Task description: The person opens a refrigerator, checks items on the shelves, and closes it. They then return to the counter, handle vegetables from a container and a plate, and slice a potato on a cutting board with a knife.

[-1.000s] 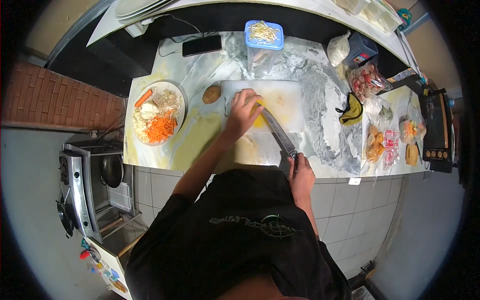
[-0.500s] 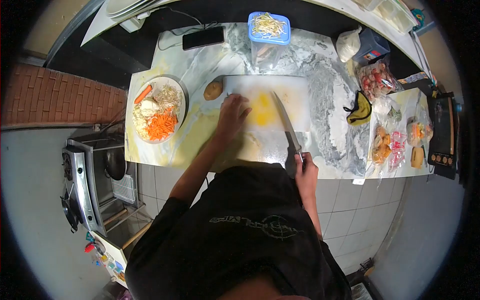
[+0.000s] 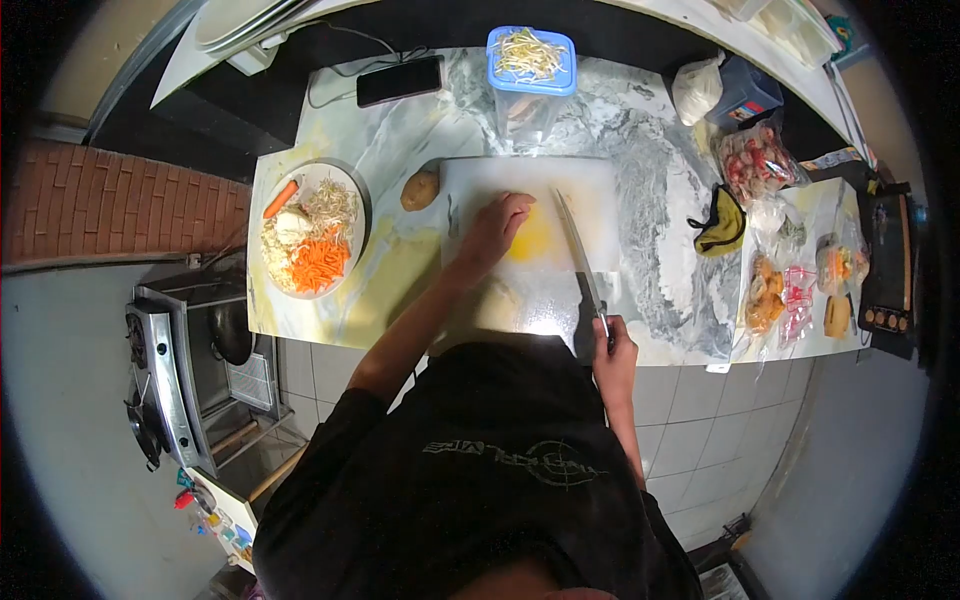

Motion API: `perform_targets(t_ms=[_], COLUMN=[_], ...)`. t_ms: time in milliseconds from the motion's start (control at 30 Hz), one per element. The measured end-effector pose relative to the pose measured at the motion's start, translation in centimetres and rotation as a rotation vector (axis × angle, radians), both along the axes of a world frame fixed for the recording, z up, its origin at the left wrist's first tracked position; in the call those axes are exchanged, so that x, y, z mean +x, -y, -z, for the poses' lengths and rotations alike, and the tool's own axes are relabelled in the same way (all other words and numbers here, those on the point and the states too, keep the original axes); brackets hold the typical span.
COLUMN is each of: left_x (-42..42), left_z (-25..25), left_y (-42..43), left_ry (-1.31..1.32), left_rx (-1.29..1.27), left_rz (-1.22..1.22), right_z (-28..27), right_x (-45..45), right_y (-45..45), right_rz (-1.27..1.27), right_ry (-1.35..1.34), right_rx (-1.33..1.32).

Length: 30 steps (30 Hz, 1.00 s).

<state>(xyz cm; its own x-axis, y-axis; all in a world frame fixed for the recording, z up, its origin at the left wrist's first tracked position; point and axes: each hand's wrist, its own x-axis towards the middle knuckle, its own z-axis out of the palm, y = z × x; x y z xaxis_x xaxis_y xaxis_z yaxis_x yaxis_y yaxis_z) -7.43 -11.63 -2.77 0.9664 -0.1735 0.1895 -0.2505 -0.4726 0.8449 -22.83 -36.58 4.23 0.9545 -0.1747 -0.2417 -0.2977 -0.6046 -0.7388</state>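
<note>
My right hand (image 3: 616, 345) is closed round the handle of a long knife (image 3: 580, 245), whose blade points away from me over the right part of a white cutting board (image 3: 590, 180). Yellow pieces (image 3: 528, 243) lie on the middle of the board. My left hand (image 3: 493, 228) is over the board's left part, at the left edge of the yellow pieces, its fingers curled together; what is under them is hidden. A brown potato (image 3: 420, 190) rests by the board's upper left corner.
A plate (image 3: 352, 255) of shredded vegetables with a carrot stands at the left. Behind the board are a phone (image 3: 400, 81) and a blue-lidded container (image 3: 530, 88) topped with sprouts. A yellow-black cloth (image 3: 722, 222) and bagged food (image 3: 765, 290) lie at the right.
My left hand left the yellow pieces, moved to the board's left edge, then came back toward them. The knife blade swung away to the right of the pieces, still in my right hand.
</note>
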Motion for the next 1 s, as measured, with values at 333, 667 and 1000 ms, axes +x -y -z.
perform_targets(t_ms=[333,667,1000], left_x=[-1.1,1.4,-0.8], left_z=[-0.4,0.0,-1.2], left_y=[-2.1,2.2,1.1], left_ry=[0.172,0.202,-0.011], left_rx=[0.271,-0.089,-0.014], left_rz=[0.029,-0.024,-0.11], right_z=[1.2,0.1,0.2], right_x=[-0.1,0.4,1.2], right_y=[0.2,0.5,0.4], right_rz=[0.001,0.013,0.038], right_ry=[0.073,-0.03,-0.008], right_rx=[0.073,0.048,0.089])
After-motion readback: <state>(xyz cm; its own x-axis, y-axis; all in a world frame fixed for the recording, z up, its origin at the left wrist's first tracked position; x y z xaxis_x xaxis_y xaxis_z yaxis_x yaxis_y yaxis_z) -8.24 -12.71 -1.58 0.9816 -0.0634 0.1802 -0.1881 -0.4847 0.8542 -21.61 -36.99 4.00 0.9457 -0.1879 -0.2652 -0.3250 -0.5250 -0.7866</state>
